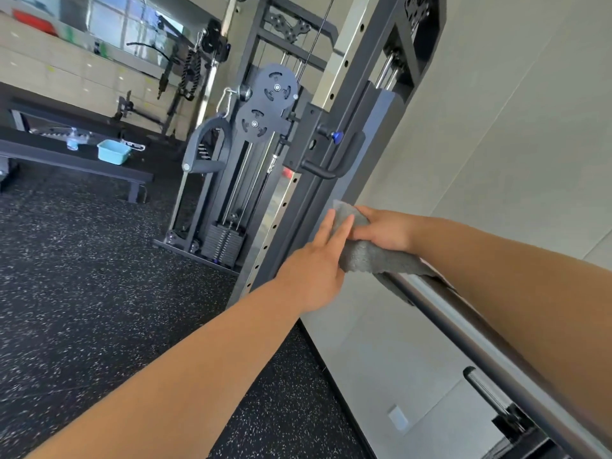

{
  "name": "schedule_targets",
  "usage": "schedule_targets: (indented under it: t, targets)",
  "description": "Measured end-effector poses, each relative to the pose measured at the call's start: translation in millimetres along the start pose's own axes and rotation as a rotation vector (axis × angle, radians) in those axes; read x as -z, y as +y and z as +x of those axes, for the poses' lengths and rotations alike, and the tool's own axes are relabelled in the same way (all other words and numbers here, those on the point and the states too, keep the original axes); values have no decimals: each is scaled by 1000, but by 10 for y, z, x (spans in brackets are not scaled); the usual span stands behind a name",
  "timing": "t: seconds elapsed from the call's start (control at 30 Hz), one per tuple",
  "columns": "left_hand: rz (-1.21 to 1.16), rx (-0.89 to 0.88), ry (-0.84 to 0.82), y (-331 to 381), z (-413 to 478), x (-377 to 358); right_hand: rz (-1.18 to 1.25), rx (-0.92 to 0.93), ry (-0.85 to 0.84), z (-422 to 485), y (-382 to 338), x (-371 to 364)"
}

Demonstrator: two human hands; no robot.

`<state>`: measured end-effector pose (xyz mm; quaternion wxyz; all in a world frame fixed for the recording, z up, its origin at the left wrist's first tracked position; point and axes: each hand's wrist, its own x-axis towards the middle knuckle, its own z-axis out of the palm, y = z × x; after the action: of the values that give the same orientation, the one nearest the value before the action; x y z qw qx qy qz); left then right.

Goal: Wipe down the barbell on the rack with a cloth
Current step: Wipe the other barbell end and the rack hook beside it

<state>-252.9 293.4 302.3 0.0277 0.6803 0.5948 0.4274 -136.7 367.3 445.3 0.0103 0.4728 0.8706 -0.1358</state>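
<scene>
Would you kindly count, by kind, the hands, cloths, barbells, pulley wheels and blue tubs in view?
Hands: 2, left hand and right hand
Grey cloth: 1
Barbell: 1
Pulley wheels: 2
Light blue tub: 1
Total: 7

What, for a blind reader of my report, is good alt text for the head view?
The right hand grips a grey cloth draped over a steel barbell while the left hand presses flat against the cloth. A cable machine stands behind.
</scene>
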Motion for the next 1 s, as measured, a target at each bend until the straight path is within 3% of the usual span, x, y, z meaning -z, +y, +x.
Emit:
schedule_targets:
  t: [0.1,0.2,0.47,0.53,0.67,1.0]
  targets:
    - [42,-59,4,44,-126,-25,196,-35,-168,-150,140,32]
    - [82,-151,58,63,-211,-31,236,-47,-225,-34,139,37]
    - [161,-326,171,134,-323,-127,-6,10,141,520,15,-5]
    - [229,-372,115,207,-370,-180,-38,35,113,510,99,0]
    - [262,-349,74,281,-426,-256,-75,-5,-100,284,188,72]
    - [154,-400,87,614,-651,-454,-366,-61,148,607,-209,-23]
